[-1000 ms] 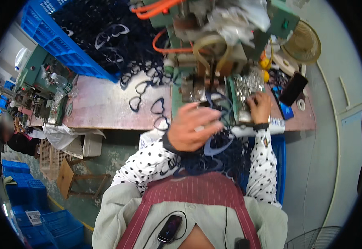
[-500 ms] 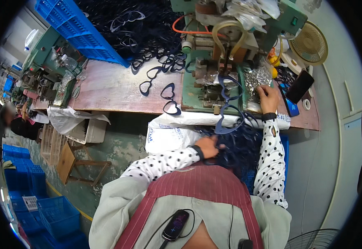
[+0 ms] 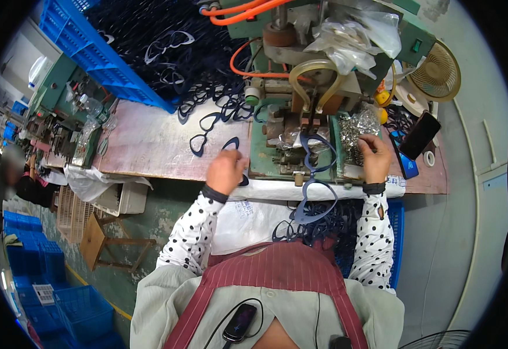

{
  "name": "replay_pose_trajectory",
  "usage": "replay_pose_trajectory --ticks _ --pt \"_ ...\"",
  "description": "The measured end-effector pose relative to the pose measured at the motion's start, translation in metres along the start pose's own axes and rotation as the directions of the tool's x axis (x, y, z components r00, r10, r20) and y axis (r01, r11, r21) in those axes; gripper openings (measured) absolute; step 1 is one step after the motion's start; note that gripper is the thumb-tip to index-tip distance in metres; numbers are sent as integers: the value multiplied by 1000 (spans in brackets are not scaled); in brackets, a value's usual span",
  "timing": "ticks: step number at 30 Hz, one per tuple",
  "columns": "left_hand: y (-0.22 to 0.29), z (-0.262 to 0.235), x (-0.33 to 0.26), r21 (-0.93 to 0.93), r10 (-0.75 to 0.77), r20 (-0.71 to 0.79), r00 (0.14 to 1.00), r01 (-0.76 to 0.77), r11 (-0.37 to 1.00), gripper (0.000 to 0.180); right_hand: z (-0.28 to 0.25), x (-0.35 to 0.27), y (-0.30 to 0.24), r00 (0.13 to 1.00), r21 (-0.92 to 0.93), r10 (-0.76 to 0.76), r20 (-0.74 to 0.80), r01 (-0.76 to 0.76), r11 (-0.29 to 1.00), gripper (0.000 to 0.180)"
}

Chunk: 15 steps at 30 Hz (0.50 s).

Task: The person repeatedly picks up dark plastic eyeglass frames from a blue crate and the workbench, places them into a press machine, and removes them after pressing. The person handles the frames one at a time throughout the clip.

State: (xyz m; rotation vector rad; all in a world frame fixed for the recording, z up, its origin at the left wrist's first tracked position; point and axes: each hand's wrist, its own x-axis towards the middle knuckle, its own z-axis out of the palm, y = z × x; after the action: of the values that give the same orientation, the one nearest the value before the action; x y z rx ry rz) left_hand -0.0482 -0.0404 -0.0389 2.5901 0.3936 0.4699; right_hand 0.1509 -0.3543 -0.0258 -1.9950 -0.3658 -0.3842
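The bench [image 3: 149, 145] runs across in front of me, with the green machine [image 3: 300, 122] standing on it. A dark blue glasses frame [image 3: 315, 192] hangs from the machine's front, over the pile in my lap. My left hand [image 3: 226, 170] pinches another dark frame [image 3: 231, 143] at the bench edge. My right hand [image 3: 375, 157] has its fingers pressed together in the silvery small parts [image 3: 356, 128].

A machine [image 3: 300, 134] stands on the workbench [image 3: 143, 145], loose frames [image 3: 207, 131] lying to its left, a crate [image 3: 108, 70] behind them, a phone [image 3: 420, 135] to its right.
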Motion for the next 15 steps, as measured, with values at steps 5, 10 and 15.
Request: replay_pose_trajectory --ticks 5,10,15 --pt "-42 36 24 244 -261 103 960 230 942 39 0 -9 -87 968 341 95 230 -172 924 19" --pt "-52 26 36 273 -115 152 982 70 959 29 18 -16 -122 943 443 44 330 -196 875 23" --pt "-1 -30 45 114 -25 -279 960 59 992 13 28 -7 -138 931 430 78 358 -238 871 42"
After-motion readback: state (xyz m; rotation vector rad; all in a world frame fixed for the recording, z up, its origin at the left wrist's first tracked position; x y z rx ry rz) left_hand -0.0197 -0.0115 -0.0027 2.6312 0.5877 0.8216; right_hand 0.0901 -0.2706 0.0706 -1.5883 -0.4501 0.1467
